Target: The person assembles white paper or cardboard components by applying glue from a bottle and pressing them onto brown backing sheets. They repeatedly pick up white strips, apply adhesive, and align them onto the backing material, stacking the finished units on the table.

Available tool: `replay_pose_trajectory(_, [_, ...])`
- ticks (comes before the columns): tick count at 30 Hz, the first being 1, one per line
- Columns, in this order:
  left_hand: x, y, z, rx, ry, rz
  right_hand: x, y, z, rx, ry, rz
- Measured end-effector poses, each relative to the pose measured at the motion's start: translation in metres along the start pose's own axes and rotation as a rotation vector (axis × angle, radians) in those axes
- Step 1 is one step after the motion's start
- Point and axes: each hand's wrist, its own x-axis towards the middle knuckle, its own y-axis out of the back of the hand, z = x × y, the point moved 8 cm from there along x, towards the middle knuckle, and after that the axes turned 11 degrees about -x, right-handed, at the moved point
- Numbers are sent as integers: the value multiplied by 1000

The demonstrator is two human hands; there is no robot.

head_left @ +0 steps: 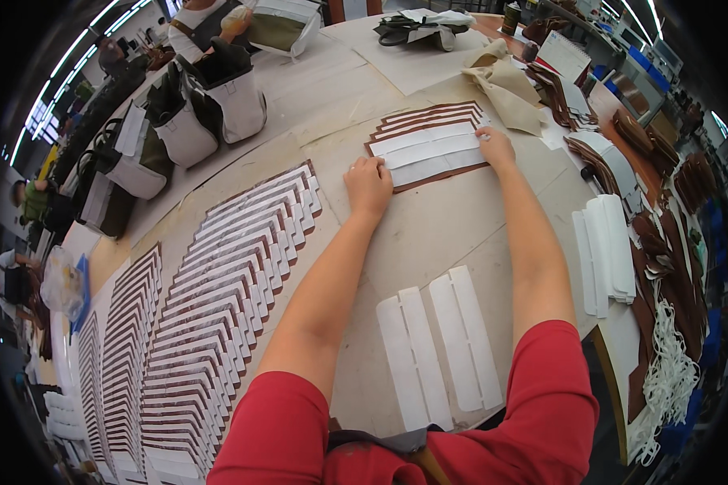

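Observation:
Ahead of me lies a staggered stack of brown leather panels [429, 115], each edge showing a little behind the one before. On the front panel rests a white backing piece [425, 155] split lengthwise into two strips, with a brown edge showing along its near side. My left hand [369, 187] has its fingers curled at the piece's left end. At the other end my right hand [496, 148] pinches the right edge between thumb and fingers. Two more split white pieces [412, 356] lie flat on the table [429, 234] between my forearms.
Long overlapping rows of white-faced brown panels [226, 299] cover the left side. Green-and-white bags [243, 105] stand at the far left, near a person. Beige cloth [505, 93], a stack of white pieces [611, 250], brown leather parts and white cord [663, 372] lie at right.

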Motion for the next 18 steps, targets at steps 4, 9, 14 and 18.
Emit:
replay_pose_trajectory(4, [-1, 0, 1, 57, -12, 5, 0, -2, 1, -36, 0, 4])
replay_pose_trajectory(9, [-2, 0, -2, 108, 33, -11, -12, 4, -10, -101, 61, 28])
replay_pose_trajectory(14, [-3, -4, -3, 160, 148, -48, -25, 12, -27, -351, 159, 39])
replay_pose_trajectory(18, [6, -10, -27, -95, 384, -122, -32, 34, -25, -320, 171, 94])
